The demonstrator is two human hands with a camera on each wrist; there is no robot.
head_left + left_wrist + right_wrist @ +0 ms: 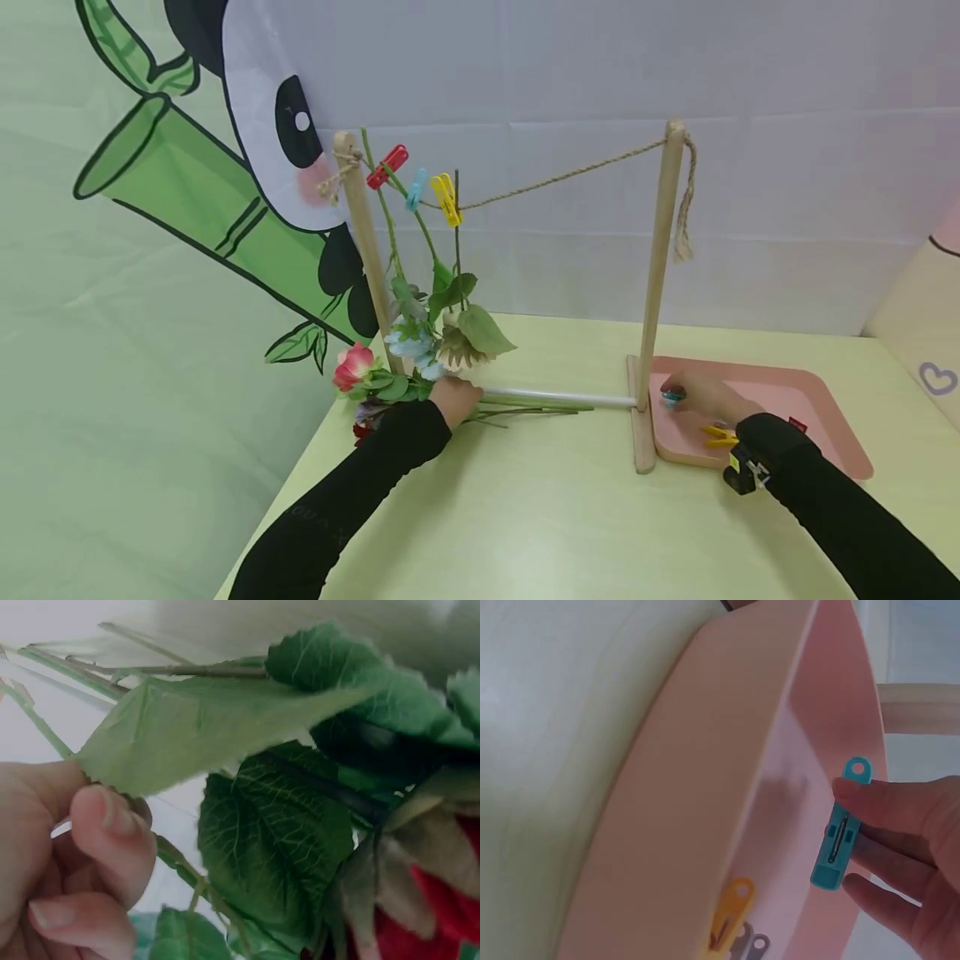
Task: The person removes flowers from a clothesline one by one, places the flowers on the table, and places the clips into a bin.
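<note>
Teal clothespin (841,832) is pinched in the right hand (708,396), thumb right by its holed end, over the pink tray (776,387). Left hand (456,402) has got a green stem (174,860) gripped, big leaf (195,731) just beside it.

Clothespin (829,861) in right fingers (885,804): smooth plastic, metal spring (839,838). Tray (682,772) beneath those fingers: smooth plastic. Stem (46,733) in left fingers (112,844): plastic-looking. Leaf (187,731) beside them: matt, cloth-like. Above fingers, 2 posts (660,258): bare wood; rope (570,175): rough, fibrous.
</note>
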